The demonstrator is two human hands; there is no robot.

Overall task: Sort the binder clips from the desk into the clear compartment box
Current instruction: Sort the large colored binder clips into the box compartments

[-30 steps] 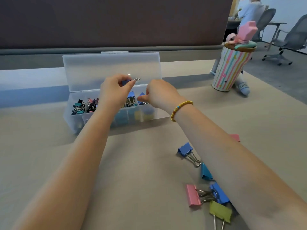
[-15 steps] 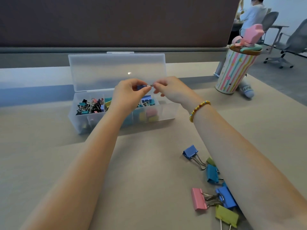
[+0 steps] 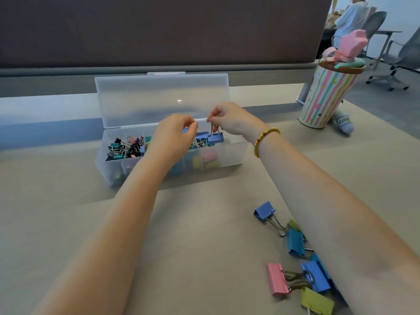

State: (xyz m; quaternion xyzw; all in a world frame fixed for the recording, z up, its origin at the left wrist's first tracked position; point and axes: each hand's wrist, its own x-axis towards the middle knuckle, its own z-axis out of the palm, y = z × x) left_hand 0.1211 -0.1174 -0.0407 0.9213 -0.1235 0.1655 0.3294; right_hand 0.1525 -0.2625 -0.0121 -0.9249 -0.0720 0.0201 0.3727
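Note:
The clear compartment box (image 3: 236,153) stands open on the desk, its lid (image 3: 159,98) upright, with small clips on the left and bigger coloured ones toward the right. My right hand (image 3: 231,119) pinches the wire handle of a blue binder clip (image 3: 215,138) that hangs over the box's right part. My left hand (image 3: 175,135) hovers just left of it, thumb and forefinger pressed together, nothing visible in them. Loose clips lie near my right forearm: a blue one (image 3: 263,211), a teal one (image 3: 295,242), a pink one (image 3: 277,279), another blue one (image 3: 314,276) and a green one (image 3: 317,301).
A striped cup (image 3: 327,96) with a pink topper stands at the back right of the desk. A dark divider panel (image 3: 159,30) runs behind the box. Beyond the desk at far right are office chairs (image 3: 406,55) and a seated person (image 3: 350,17).
Both hands pinched the clip's wire together half a second ago. Now my hands have parted, and the blue clip hangs from my right hand alone, further right over the box.

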